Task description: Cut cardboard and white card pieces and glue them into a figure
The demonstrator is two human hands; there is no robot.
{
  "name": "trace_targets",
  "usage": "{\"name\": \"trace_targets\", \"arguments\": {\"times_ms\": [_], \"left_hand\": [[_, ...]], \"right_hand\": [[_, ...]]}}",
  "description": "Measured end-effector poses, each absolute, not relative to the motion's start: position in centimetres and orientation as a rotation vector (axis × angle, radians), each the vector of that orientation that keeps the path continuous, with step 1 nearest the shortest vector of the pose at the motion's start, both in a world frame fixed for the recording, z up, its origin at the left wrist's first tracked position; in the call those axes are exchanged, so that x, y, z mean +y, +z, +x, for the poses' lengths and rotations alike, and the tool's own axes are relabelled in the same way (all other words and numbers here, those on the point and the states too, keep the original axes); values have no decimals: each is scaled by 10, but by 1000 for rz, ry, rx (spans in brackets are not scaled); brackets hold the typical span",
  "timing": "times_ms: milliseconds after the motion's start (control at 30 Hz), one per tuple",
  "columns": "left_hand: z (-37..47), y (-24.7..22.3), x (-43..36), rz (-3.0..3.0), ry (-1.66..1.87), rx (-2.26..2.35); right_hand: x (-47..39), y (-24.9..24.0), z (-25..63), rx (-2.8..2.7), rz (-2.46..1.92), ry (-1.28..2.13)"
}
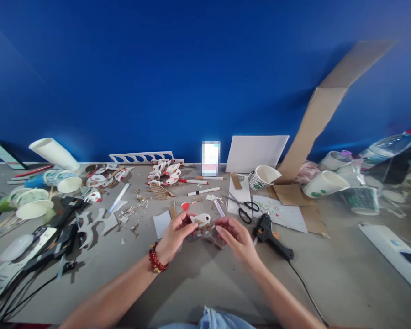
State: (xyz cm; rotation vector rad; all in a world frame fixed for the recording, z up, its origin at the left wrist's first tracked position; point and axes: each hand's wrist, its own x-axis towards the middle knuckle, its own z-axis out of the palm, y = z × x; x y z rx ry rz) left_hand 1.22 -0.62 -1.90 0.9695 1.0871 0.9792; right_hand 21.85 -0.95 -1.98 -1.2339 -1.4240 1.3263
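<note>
My left hand (pixel 178 233), with a red bead bracelet (pixel 157 259) at the wrist, pinches a small white bird-shaped paper cutout (pixel 201 220). The cutout has a dark eye spot and brown cardboard strips on it. Close on its right side is my right hand (pixel 234 235), thumb and fingertips together; whatever they hold is too small to make out. A red paper piece (pixel 185 206) lies just beyond my hands, near a white paper sheet (pixel 162 224). Black-handled scissors (pixel 245 210) and a black glue gun (pixel 272 237) rest to the right of my right hand.
Similar red-and-white bird cutouts (pixel 164 171) are piled at the back, near markers (pixel 203 192) and cardboard scraps. Paper cups (pixel 34 203) and more glue guns (pixel 60 242) with cables crowd the left. A phone (pixel 211 157) stands against the wall; a tall cardboard strip (pixel 315 114) leans rightward.
</note>
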Motion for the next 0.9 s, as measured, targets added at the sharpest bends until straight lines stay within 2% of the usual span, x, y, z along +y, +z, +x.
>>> {"name": "trace_targets", "arguments": {"times_ms": [233,333,433,600,700,900], "left_hand": [[6,-25,0,1179,954,1247],[3,-26,3,1366,921,1377],[1,-27,4,1568,934,1454],[1,-28,5,2050,1119,1333],[0,-25,5,2286,1149,1205],[-2,-23,8,2203,1263,1246]], "right_hand": [[-18,1,303,-1709,-1573,653],[-30,-8,347,-1874,-1788,273],[-40,-26,369,-2060,-1827,60],[-39,-45,369,-2159,-1801,-53],[-34,-43,368,-2171,-1782,27],[-33,-40,379,-1994,-1709,258]]}}
